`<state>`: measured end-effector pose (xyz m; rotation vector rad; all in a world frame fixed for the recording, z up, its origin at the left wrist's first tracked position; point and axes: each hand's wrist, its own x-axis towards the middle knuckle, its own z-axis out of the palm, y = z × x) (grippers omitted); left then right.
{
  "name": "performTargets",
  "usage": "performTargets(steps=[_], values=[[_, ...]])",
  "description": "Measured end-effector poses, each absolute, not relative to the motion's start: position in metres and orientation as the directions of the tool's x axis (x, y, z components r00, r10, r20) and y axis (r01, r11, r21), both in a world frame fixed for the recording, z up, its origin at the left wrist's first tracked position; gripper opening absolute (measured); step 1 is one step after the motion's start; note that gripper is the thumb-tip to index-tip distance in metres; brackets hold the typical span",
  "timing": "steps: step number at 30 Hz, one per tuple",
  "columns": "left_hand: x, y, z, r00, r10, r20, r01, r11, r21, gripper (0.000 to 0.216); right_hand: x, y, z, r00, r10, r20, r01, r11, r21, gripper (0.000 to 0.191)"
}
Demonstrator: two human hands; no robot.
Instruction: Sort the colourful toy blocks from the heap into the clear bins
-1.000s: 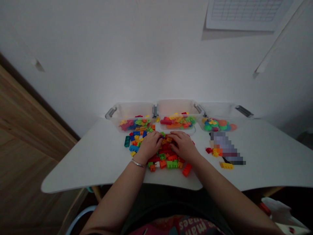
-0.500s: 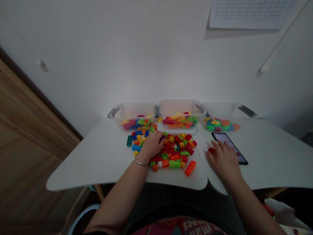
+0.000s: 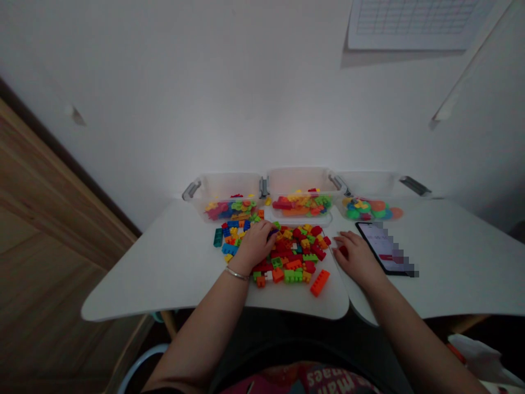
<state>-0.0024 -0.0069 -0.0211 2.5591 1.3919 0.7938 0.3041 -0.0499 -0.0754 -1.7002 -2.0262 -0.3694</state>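
My left hand (image 3: 256, 244) rests over the left side of a pile of toy building bricks (image 3: 287, 254), its fingers closed around a dark blue brick (image 3: 272, 233). Part of that brick is hidden by the fingers. Right of the pile, my right hand (image 3: 356, 257) hovers low over the table, fingers curled with a small red brick (image 3: 343, 250) between thumb and fingers. A phone (image 3: 379, 249) with a lit screen, partly pixelated, lies just right of this hand. One long orange brick (image 3: 320, 283) sits apart at the pile's near right corner.
Along the wall stand three clear bins: a left bin (image 3: 229, 186), a middle bin (image 3: 301, 180) and a right bin (image 3: 369, 183), each with colourful pieces inside. A white lid (image 3: 324, 219) lies before the middle one. Two white tabletops (image 3: 164, 273) meet right of the pile.
My right hand has moved left, away from the phone and towards the pile, with the red brick still in it. My left hand has stayed in place.
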Motion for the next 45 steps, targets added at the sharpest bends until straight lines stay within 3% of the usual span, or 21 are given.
performTargets(steps=[7, 11, 18, 25, 33, 36, 41, 43, 45], values=[[-0.002, -0.008, -0.019, 0.437, 0.813, 0.385, 0.748, -0.566, 0.346, 0.015, 0.303, -0.058, -0.069, -0.014, 0.869, 0.495, 0.999, -0.014, 0.052, 0.045], [-0.002, -0.008, -0.019, 0.432, 0.816, 0.385, 0.759, -0.559, 0.333, 0.015, 0.305, -0.050, -0.070, -0.083, 0.893, 0.442, 0.996, 0.057, 0.072, 0.041], [-0.002, -0.007, -0.020, 0.439, 0.809, 0.391, 0.760, -0.566, 0.320, 0.016, 0.304, -0.038, -0.066, -0.043, 0.896, 0.441, 0.995, 0.077, -0.060, 0.030], [-0.002, -0.007, -0.020, 0.440, 0.806, 0.396, 0.760, -0.569, 0.314, 0.016, 0.300, -0.039, -0.064, 0.036, 0.916, 0.400, 0.996, 0.001, -0.091, 0.031], [-0.002, -0.004, -0.024, 0.449, 0.801, 0.396, 0.755, -0.577, 0.311, 0.017, 0.296, -0.032, -0.056, 0.024, 0.937, 0.349, 0.991, 0.025, -0.133, 0.024], [-0.002, -0.004, -0.024, 0.447, 0.803, 0.395, 0.759, -0.573, 0.308, 0.017, 0.299, -0.028, -0.058, 0.044, 0.927, 0.373, 0.970, 0.049, -0.237, 0.024], [-0.002, -0.004, -0.024, 0.449, 0.801, 0.396, 0.760, -0.575, 0.303, 0.016, 0.304, -0.017, -0.063, 0.119, 0.852, 0.509, 0.831, 0.195, -0.521, 0.024], [-0.002, -0.003, -0.024, 0.451, 0.800, 0.396, 0.758, -0.578, 0.304, 0.016, 0.304, -0.012, -0.063, 0.256, 0.828, 0.498, 0.696, 0.200, -0.690, 0.023], [-0.002, -0.003, -0.024, 0.452, 0.800, 0.395, 0.756, -0.578, 0.307, 0.016, 0.303, -0.006, -0.062, 0.435, 0.816, 0.380, 0.453, 0.167, -0.876, 0.023]])
